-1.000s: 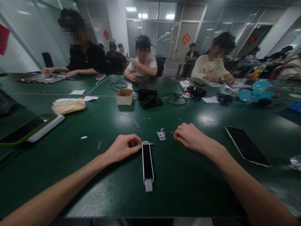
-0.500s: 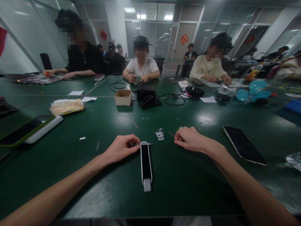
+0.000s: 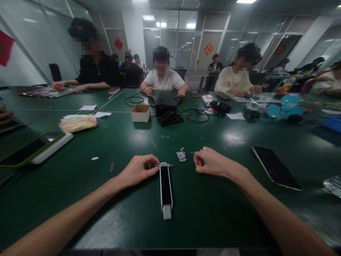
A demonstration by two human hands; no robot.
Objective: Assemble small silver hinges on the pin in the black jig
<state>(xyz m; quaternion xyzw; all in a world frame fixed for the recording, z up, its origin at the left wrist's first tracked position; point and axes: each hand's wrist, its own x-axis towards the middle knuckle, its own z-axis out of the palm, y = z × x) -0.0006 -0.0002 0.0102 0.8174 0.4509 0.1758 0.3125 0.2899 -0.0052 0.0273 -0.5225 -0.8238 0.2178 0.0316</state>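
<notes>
My left hand (image 3: 141, 167) is closed, thumb and fingertips pinching the left end of a thin metal rod (image 3: 169, 165). This rod lies crosswise at the far end of a long flat bar (image 3: 165, 188) with a black face, pale edges and a silver tab at its near end. To the right, my right hand (image 3: 213, 161) rests low over the table with its fingers curled together; anything inside them is hidden. Between the hands lie a small metal bracket (image 3: 181, 156), tiny metal pieces (image 3: 182, 149) and a small ring (image 3: 192, 153), close to the right fingertips.
A phone (image 3: 275, 167) lies to the right, and a green-edged device (image 3: 32, 149) to the left. Farther back are a plastic packet (image 3: 78, 123), a small box (image 3: 140, 113), a black stand (image 3: 166, 110) with cables and a blue fan (image 3: 286, 106). Several people sit across the table.
My right hand has shifted slightly left, and one of two small rings near its fingertips no longer shows. My left hand keeps its pinch on the rod. The view has tilted up slightly.
</notes>
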